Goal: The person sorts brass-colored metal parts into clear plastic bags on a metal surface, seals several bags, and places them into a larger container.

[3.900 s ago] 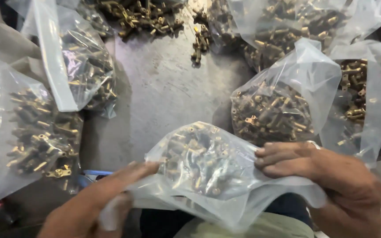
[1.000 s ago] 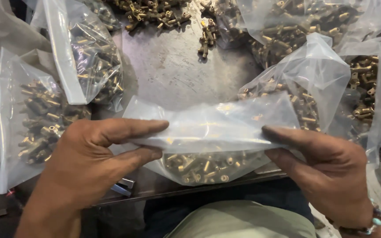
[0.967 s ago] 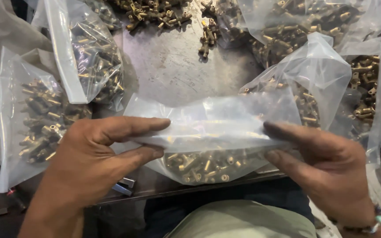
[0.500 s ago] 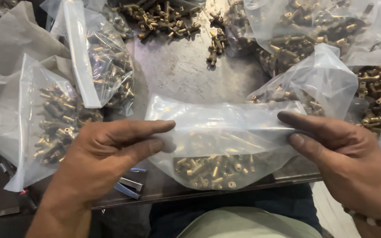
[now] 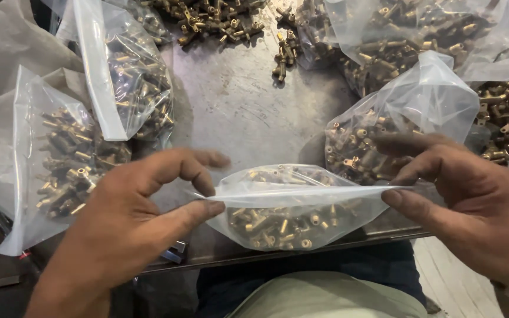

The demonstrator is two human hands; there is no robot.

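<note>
A clear plastic bag (image 5: 293, 209) filled with small brass fittings lies at the near edge of the grey metal table (image 5: 243, 112). My left hand (image 5: 137, 229) pinches the bag's folded top edge at its left end between thumb and fingers. At the right end, my right hand (image 5: 466, 200) pinches the same edge. The top edge is stretched flat and straight between the two hands.
Several more clear bags of brass fittings ring the table: two at the left (image 5: 66, 159) (image 5: 131, 76), one behind my right hand (image 5: 396, 123), others at the back right (image 5: 419, 35). Loose brass fittings (image 5: 219, 17) lie at the far middle. My lap is below the table edge.
The bag's wide top flap has been flattened down into a narrow straight edge between my hands. The view has shifted slightly; both hands keep their grip.
</note>
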